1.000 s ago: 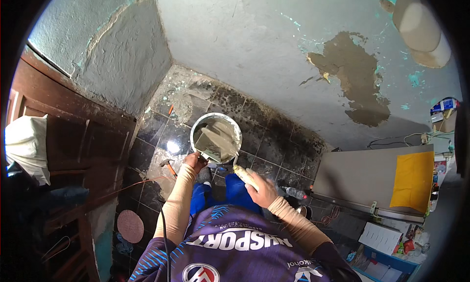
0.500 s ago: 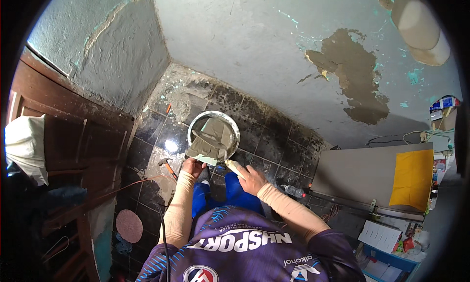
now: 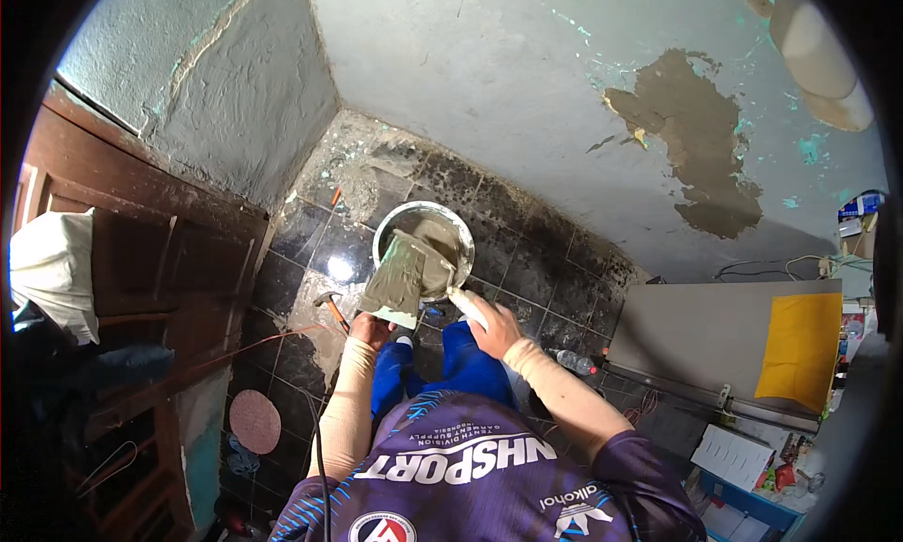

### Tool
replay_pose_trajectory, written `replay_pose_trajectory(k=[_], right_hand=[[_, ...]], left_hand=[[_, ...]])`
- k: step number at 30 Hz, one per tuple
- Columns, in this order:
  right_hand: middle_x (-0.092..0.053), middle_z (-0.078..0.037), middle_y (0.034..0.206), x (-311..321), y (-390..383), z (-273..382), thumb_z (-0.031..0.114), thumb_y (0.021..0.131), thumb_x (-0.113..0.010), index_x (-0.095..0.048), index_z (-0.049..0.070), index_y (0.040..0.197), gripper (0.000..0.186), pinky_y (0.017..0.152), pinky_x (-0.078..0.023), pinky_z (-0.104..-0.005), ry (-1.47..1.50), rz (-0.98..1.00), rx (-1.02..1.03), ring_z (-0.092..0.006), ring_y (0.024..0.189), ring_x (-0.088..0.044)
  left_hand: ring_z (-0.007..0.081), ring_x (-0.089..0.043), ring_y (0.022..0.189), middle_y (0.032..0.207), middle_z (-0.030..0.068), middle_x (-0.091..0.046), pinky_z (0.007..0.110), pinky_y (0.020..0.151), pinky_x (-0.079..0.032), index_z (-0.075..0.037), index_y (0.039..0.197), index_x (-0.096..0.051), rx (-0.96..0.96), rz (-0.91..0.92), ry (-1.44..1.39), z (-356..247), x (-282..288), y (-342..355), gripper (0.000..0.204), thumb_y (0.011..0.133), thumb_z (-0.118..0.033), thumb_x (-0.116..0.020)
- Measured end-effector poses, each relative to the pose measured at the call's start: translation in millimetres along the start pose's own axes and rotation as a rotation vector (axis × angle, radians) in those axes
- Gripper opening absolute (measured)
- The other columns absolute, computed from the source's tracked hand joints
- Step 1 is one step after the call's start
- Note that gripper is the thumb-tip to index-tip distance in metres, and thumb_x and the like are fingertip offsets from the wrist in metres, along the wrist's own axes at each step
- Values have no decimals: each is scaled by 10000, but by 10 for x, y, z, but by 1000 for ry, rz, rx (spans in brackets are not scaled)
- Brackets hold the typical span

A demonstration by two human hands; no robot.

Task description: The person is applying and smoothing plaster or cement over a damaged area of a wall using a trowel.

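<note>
So the person is crouched over a round metal bucket (image 3: 425, 232) sitting on the dark tiled floor (image 3: 527, 260), right in the corner where the two plastered walls meet. The left hand (image 3: 370, 329) is closed around the handle underneath a flat board (image 3: 404, 281) loaded with wet grey mortar, and the board is tilted up over the near rim of the bucket, covering a good chunk of the opening. The right hand (image 3: 489, 324) is wrapped around the handle of a trowel (image 3: 450, 294), whose blade pokes forward and touches the right edge of the board, just at the bucket's lip. Both hands are pretty close together, with the board sitting just ahead of them and the bucket right behind it. Their blue trousers (image 3: 466, 359) show between the forearms, directly under the hands. On the floor just left of the left hand there's a hammer (image 3: 331, 307) with an orange-ish handle, lying almost touching the wrist area. The tiles around the bucket are splattered with grey cement dust. The wall (image 3: 527, 81) behind has a big patch of brownish fresh plaster (image 3: 691, 147) up to the right, well apart from the bucket. To the left there's a dark wooden door (image 3: 141, 260) with a white cloth (image 3: 52, 269) draped over it, and off to the right a grey panel (image 3: 715, 340) with a yellow sheet (image 3: 800, 349) against it.
</note>
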State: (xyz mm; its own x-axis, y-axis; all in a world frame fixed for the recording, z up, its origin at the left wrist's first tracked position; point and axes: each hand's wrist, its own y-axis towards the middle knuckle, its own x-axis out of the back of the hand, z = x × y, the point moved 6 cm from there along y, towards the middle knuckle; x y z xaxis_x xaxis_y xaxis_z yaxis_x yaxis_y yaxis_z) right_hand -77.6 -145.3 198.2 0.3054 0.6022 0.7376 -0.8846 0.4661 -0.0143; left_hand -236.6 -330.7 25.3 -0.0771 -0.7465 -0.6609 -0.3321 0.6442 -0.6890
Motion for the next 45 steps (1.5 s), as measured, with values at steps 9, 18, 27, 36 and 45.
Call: replay_pose_trajectory(k=[9, 18, 27, 36, 45], right_hand=[[-560, -193, 853, 353, -521, 527, 162, 777, -608, -474, 70, 1244, 495, 593, -501, -418, -34, 94, 59, -374, 681, -582], [-551, -212, 864, 143, -427, 239, 223, 790, -583, -430, 168, 1299, 534, 600, -508, -436, -123, 238, -58, -394, 682, -586], [-591, -246, 934, -302, 136, -545, 177, 781, -555, -427, 182, 1292, 527, 719, -497, -467, -142, 119, -111, -415, 802, -586], [-608, -227, 981, -226, 117, -194, 168, 773, -567, -496, 78, 1194, 437, 786, -474, -452, 20, 31, -40, -404, 861, -586], [-621, -191, 985, -345, 236, -634, 183, 763, -584, -534, 93, 1127, 378, 780, -470, -463, -49, 40, -194, -404, 854, -585]], left_hand=[[285, -590, 689, 816, 147, -609, 362, 583, -511, 20, 907, -551, 49, -188, -1, 11, -38, 342, 174, 868, -113, -447], [247, -599, 771, 877, 87, -625, 376, 599, -506, -32, 941, -564, 67, -51, -2, -84, -2, 358, 159, 852, -101, -452], [211, -603, 742, 831, 67, -633, 347, 579, -506, -45, 938, -587, 27, -66, 1, -102, 46, 106, 159, 854, -137, -490], [238, -613, 766, 858, 92, -646, 358, 598, -493, -31, 966, -585, -1, -81, 44, -304, 52, -118, 196, 869, -149, -462], [239, -592, 623, 735, 108, -619, 348, 511, -465, -6, 830, -592, -63, -123, 115, -359, -196, -368, 150, 823, -105, -480]])
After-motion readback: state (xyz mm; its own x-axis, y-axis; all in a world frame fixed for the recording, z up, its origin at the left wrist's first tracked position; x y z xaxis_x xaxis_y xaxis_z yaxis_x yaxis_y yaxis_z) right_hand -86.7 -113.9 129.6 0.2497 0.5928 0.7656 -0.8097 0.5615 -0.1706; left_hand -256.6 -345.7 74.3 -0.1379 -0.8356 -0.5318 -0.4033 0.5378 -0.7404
